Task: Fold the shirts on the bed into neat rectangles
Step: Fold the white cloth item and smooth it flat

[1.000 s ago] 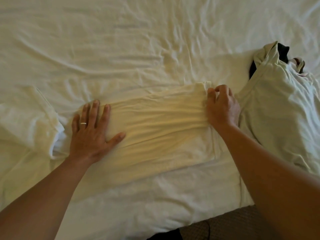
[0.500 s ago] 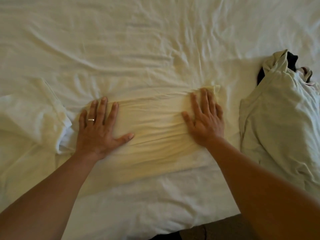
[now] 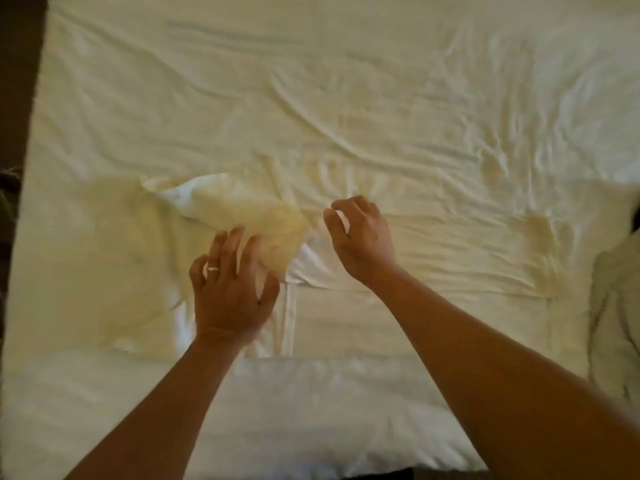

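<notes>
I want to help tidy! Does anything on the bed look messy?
Yes. The pale yellow shirt left of the middle lies bunched and crooked, one corner poking up, not a neat rectangle. Another rumpled garment sits heaped at the right edge. The sheet is wrinkly too.

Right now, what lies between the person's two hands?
In the head view, a pale yellow shirt bunched on the bed sheet, between left hand and right hand.

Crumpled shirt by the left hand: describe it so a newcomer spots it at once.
On the white bed sheet, look to the left half. The crumpled shirt lies just beyond the spread fingers of the left hand, with the right hand beside it. Unlike the flat folded shirt to its right and the greenish heap at the right edge, it is bunched up and unfolded.
</notes>
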The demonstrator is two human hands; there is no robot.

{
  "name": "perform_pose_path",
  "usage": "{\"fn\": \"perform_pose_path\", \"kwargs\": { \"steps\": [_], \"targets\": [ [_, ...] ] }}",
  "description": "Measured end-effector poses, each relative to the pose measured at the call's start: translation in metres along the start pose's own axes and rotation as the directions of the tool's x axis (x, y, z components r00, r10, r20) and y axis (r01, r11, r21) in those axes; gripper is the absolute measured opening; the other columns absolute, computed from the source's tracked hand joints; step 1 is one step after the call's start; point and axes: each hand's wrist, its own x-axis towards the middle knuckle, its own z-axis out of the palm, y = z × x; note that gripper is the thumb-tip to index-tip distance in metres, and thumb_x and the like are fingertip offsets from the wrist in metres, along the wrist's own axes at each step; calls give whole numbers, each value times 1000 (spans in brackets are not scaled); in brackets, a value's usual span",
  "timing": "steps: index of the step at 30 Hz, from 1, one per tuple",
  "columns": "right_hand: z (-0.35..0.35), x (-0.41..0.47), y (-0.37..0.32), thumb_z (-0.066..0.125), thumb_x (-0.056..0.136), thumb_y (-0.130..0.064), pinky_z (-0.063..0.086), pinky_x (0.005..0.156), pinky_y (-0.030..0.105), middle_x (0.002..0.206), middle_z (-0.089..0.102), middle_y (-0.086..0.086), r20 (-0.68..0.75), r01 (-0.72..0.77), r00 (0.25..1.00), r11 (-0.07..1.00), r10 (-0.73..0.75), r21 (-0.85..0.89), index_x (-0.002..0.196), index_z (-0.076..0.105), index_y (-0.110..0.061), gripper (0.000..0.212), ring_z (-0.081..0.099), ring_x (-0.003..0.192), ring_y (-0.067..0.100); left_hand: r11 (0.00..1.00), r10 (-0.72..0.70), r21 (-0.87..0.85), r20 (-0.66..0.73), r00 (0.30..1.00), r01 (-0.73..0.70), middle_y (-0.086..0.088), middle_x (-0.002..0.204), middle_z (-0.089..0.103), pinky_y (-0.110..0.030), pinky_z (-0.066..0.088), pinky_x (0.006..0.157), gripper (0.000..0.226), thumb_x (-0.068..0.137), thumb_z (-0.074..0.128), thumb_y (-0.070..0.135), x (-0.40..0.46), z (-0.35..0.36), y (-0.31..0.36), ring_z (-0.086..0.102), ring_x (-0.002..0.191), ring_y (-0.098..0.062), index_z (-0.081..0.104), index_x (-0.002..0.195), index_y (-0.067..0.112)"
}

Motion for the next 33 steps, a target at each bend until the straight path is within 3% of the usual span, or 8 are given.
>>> {"fn": "perform_pose_path", "kwargs": {
  "steps": [11,18,20,21,23,24,29,33],
  "targets": [
    [81,73,-109,63,92,-41,32,94,41,124,63,8,61,-444,885,876,462,-190,127,51,-18,43,55,122,32,989,-12,142,408,913,-51,-10,162,33,-55,35,98,79,95,36,67,-14,-11,-194,42,138,-39,33,156,16],
    [71,27,-158,57,95,-22,34,63,33,70,53,6,-159,-65,986,992,48,-104,89,46,-13,15,55,70,37,942,-147,-256,265,953,216,-6,132,56,-51,37,95,56,93,42,59,6,-29,-179,49,119,-31,58,131,20],
    [73,-9,-169,68,89,-15,35,57,32,66,59,10,-227,144,956,973,-184,-183,84,52,-8,18,55,59,38,645,-353,-598,317,880,475,-3,102,65,-42,44,81,49,95,45,59,19,-44,-165,59,92,-24,68,106,17],
    [76,-30,-171,73,85,-12,38,56,32,66,59,9,-230,239,929,945,-289,-223,81,55,-7,18,55,57,36,281,-447,-718,489,749,637,-3,88,65,-38,46,71,50,96,47,60,27,-52,-159,61,76,-20,67,95,14],
    [88,-73,-169,72,83,-14,44,58,36,67,58,4,-132,396,891,887,-434,-239,77,60,-11,15,57,59,30,-393,-295,-463,882,368,794,-8,78,64,-33,45,59,57,97,48,65,37,-64,-155,61,59,-20,64,93,10],
    [95,-94,-167,69,86,-21,45,59,37,68,59,1,-67,432,889,877,-454,-213,76,61,-13,15,58,60,27,-496,-145,-288,957,249,819,-9,81,63,-33,47,59,63,94,48,70,37,-68,-156,61,61,-22,65,97,9],
    [111,-134,-163,62,96,-34,42,62,31,79,59,-10,-159,-188,966,976,204,111,79,61,-19,23,57,68,17,-203,3,-153,988,157,967,-6,96,76,-32,54,65,51,88,66,59,20,-66,-164,72,77,-22,74,116,17],
    [115,-106,-138,62,93,-39,37,80,30,113,57,1,-109,-732,634,640,766,233,113,58,-13,33,50,90,20,43,-177,-301,936,303,953,-11,100,78,-36,58,68,24,89,77,25,9,-56,-158,75,80,-24,74,108,11]
  ]
}}
